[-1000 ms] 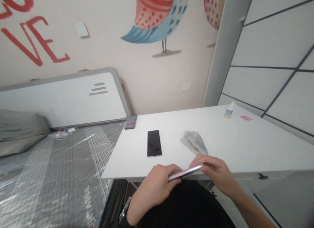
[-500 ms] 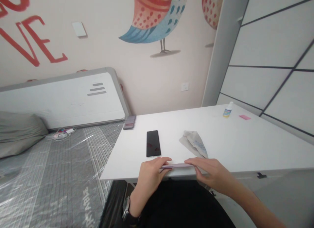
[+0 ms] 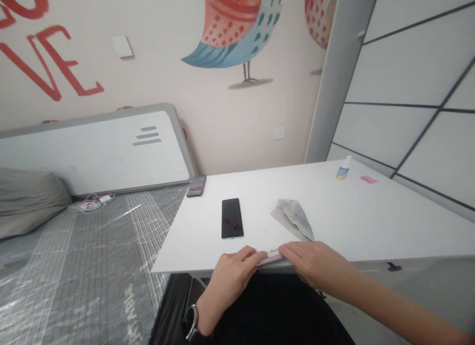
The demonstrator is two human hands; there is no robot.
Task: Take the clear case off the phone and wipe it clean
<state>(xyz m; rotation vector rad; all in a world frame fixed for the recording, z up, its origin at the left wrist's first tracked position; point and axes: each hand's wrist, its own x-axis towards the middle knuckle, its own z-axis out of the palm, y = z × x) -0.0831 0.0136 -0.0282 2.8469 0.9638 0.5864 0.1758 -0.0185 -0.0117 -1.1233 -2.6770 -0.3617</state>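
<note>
Your left hand [image 3: 232,273] and right hand [image 3: 315,263] are close together at the near edge of the table [image 3: 371,226], each pinching one end of a thin pinkish phone [image 3: 270,258] lying flat there. A black phone [image 3: 232,218] lies at 11 o'clock from it, a cloth [image 3: 293,216] at 1 o'clock, neither touching.

Counter [image 3: 371,221]: smooth white laminate look, matt with faint sheen. Thin device [image 3: 270,259] between left grip [image 3: 232,275] and right grip [image 3: 315,263]: pale pinkish edge, metallic gloss. Phone [image 3: 232,218] beyond left grip: black glass, glossy, reflective. Cloth [image 3: 293,216] beyond right grip: soft grey fabric, matt, creased. Bottle [image 3: 344,168] far beyond right grip: plastic, smooth. Bed [image 3: 74,256] left of left grip: grey textile under shiny clear plastic film.
</note>
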